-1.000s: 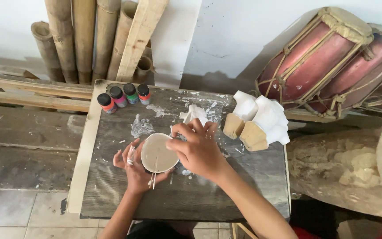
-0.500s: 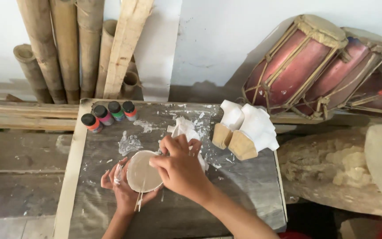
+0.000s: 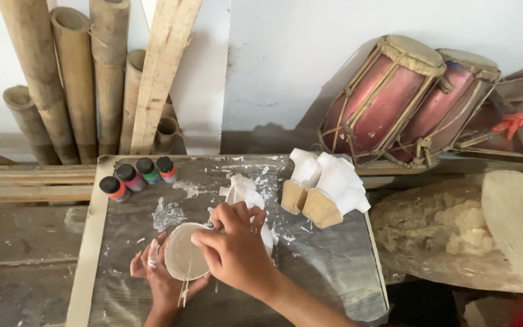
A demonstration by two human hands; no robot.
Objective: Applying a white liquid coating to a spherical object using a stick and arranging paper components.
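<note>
From the head camera, the left hand (image 3: 163,280) cups a small white bowl (image 3: 184,260) from below, over the table (image 3: 310,266) near its front edge (paint-smeared). The right hand (image 3: 232,249), closed, pinches a thin stick (image 3: 186,284) across the bowl. Four paint bottles (image 3: 138,177) stand at 10 o'clock.

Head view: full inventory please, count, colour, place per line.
Paint bottles: four, black caps, back-left of board.
Board: one, grey, white-smeared, centre.
Bowl: one, off-white, cupped in left hand.
Thin stick: one, pale, lying across the bowl.
Carved pieces: two, white with bare wood ends, right of board.
White lump: one, behind the hands; kind unclear.
Bamboo poles: several, tan, against wall, left.
Plank: one, pale, leaning beside the poles.
Drums: two, red, right.
Log: one, tan, far right.
Left hand: under bowl.
Right hand: over bowl rim.
</note>
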